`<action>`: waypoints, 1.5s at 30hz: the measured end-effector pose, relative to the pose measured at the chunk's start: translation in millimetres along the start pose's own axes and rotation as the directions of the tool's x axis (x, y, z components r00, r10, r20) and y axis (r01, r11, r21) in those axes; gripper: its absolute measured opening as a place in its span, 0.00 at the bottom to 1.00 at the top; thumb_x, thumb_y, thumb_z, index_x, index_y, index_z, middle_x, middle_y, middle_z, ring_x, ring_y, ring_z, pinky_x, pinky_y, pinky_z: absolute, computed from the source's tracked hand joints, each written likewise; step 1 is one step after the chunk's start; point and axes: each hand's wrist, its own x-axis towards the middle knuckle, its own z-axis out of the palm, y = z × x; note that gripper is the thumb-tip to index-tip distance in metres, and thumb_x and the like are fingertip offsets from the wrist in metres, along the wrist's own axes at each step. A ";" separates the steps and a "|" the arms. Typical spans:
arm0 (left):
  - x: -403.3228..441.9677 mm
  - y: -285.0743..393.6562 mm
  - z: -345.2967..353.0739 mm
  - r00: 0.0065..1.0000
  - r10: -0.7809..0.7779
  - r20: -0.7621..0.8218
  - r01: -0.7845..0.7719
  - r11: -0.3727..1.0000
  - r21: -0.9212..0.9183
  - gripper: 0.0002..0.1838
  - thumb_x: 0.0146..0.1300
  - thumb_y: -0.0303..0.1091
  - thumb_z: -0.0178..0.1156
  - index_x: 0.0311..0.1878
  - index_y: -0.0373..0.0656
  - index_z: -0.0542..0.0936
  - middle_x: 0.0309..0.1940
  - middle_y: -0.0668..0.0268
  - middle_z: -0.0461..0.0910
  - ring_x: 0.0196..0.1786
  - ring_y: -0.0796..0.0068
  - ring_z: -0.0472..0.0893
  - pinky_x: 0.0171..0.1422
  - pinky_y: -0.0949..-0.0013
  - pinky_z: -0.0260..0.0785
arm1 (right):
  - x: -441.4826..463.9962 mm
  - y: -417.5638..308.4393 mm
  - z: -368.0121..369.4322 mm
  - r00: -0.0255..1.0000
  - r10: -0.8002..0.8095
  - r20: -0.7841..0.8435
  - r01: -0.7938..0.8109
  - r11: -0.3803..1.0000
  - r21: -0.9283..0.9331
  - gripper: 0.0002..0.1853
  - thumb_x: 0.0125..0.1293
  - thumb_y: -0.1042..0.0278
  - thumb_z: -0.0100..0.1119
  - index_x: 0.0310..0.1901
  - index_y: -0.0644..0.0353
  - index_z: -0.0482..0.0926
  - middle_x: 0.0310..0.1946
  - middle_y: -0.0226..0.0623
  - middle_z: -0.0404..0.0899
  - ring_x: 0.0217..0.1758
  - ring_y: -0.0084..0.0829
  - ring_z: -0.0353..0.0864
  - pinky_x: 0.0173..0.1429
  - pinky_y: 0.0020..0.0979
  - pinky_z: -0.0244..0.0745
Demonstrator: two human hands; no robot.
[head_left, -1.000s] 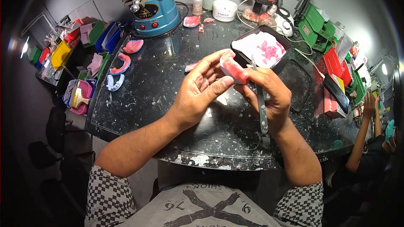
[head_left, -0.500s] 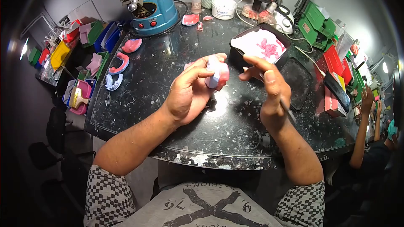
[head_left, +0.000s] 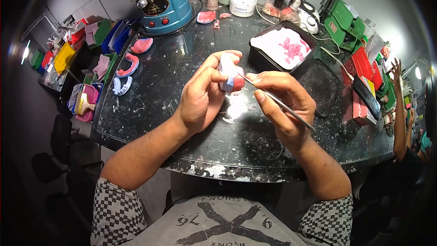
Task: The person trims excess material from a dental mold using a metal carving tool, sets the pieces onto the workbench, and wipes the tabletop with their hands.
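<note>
My left hand (head_left: pixel 202 89) is closed around a dental model (head_left: pixel 226 70), pale lilac with red-pink wax on its right side. Between the fingers of my right hand (head_left: pixel 287 105) lies a thin metal carving tool (head_left: pixel 291 110). Its tip reaches the wax side of the model; whether it touches cannot be made out. Behind my right hand stands a black box (head_left: pixel 255 57) holding white material and pink wax shavings (head_left: pixel 292 50). Its dark lid (head_left: pixel 325 93) lies on the table beside that hand.
At the back left stands a blue Jintai machine (head_left: pixel 168 7). A pink wax piece (head_left: pixel 142 45), a red-and-blue arch (head_left: pixel 128 65) and a pale blue arch (head_left: pixel 122 85) lie along the left. A white tub (head_left: pixel 242 5) stands behind; a phone (head_left: pixel 366 95) leans right, near another person's arm (head_left: pixel 399 109).
My right hand has moved left and turned, bringing the tool's tip up to the model. My left hand has tilted the model slightly. At the right, the other person's hand has risen.
</note>
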 end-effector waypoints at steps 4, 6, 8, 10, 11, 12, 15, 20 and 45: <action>-0.1 -3.1 2.1 0.999 0.025 -0.022 -0.024 0.998 0.057 0.26 0.65 0.32 0.50 0.67 0.33 0.70 0.64 0.60 0.72 0.63 0.70 0.75 0.72 0.64 0.61 | -3.6 1.6 6.0 0.990 0.132 -0.051 -0.114 0.956 0.271 0.10 0.67 0.83 0.64 0.49 0.67 0.82 0.50 0.44 0.84 0.60 0.35 0.85 0.65 0.34 0.79; -0.7 -1.9 4.0 0.998 0.043 -0.044 -0.038 0.994 0.102 0.26 0.65 0.31 0.51 0.67 0.33 0.69 0.65 0.60 0.71 0.63 0.69 0.75 0.72 0.64 0.61 | -3.7 3.1 5.9 0.994 0.099 -0.048 -0.084 0.962 0.259 0.09 0.67 0.84 0.63 0.48 0.67 0.82 0.51 0.45 0.84 0.60 0.36 0.85 0.66 0.35 0.78; -0.9 -1.6 5.7 0.998 0.043 -0.055 -0.037 0.994 0.107 0.26 0.65 0.31 0.51 0.67 0.33 0.69 0.65 0.60 0.71 0.63 0.70 0.75 0.72 0.64 0.61 | -3.7 3.1 6.7 0.994 0.090 -0.057 -0.073 0.966 0.248 0.08 0.67 0.84 0.62 0.47 0.67 0.82 0.50 0.45 0.84 0.60 0.37 0.85 0.66 0.35 0.78; -1.2 -1.3 5.8 0.997 0.043 -0.065 -0.035 0.993 0.113 0.27 0.65 0.31 0.51 0.67 0.33 0.69 0.65 0.60 0.71 0.63 0.70 0.75 0.71 0.64 0.61 | -3.5 2.9 6.7 0.994 0.086 -0.060 -0.070 0.971 0.228 0.08 0.67 0.84 0.63 0.47 0.67 0.82 0.49 0.46 0.85 0.60 0.37 0.85 0.66 0.35 0.78; -1.4 -1.0 5.3 0.998 0.036 -0.060 -0.028 0.993 0.117 0.26 0.65 0.31 0.51 0.67 0.33 0.69 0.65 0.60 0.71 0.63 0.70 0.75 0.71 0.64 0.61 | -3.4 2.7 6.6 0.995 0.081 -0.063 -0.067 0.976 0.206 0.08 0.67 0.84 0.63 0.47 0.67 0.82 0.49 0.46 0.85 0.60 0.37 0.86 0.65 0.34 0.78; -1.4 -0.7 5.0 0.998 0.028 -0.055 -0.021 0.993 0.120 0.26 0.66 0.31 0.51 0.67 0.33 0.69 0.65 0.60 0.70 0.63 0.70 0.75 0.72 0.64 0.61 | -3.2 2.6 6.5 0.995 0.082 -0.063 -0.067 0.976 0.206 0.08 0.67 0.84 0.63 0.47 0.67 0.82 0.49 0.46 0.85 0.60 0.37 0.86 0.65 0.34 0.78; -2.0 0.2 5.3 0.999 0.023 -0.045 -0.018 0.995 0.100 0.26 0.66 0.30 0.51 0.68 0.33 0.68 0.66 0.60 0.70 0.63 0.70 0.75 0.73 0.63 0.61 | -2.7 3.1 6.5 0.995 0.073 -0.071 -0.061 0.984 0.166 0.08 0.65 0.84 0.63 0.46 0.67 0.83 0.47 0.46 0.86 0.58 0.37 0.86 0.64 0.34 0.79; -2.8 -0.7 8.1 0.997 0.035 -0.071 -0.028 0.994 0.102 0.26 0.66 0.29 0.50 0.68 0.33 0.68 0.65 0.60 0.70 0.64 0.69 0.75 0.75 0.61 0.61 | -2.0 4.1 6.1 0.996 0.037 -0.083 -0.030 0.996 0.089 0.08 0.64 0.84 0.64 0.44 0.67 0.82 0.46 0.46 0.87 0.56 0.37 0.88 0.60 0.33 0.81; -1.1 -13.7 -1.2 0.989 -0.051 -0.139 0.033 0.991 -0.129 0.26 0.69 0.32 0.51 0.69 0.33 0.67 0.57 0.52 0.77 0.61 0.61 0.78 0.75 0.55 0.64 | -0.2 2.4 5.6 0.996 -0.068 -0.050 0.064 0.995 -0.080 0.08 0.58 0.86 0.66 0.39 0.69 0.80 0.40 0.48 0.85 0.51 0.44 0.90 0.55 0.36 0.84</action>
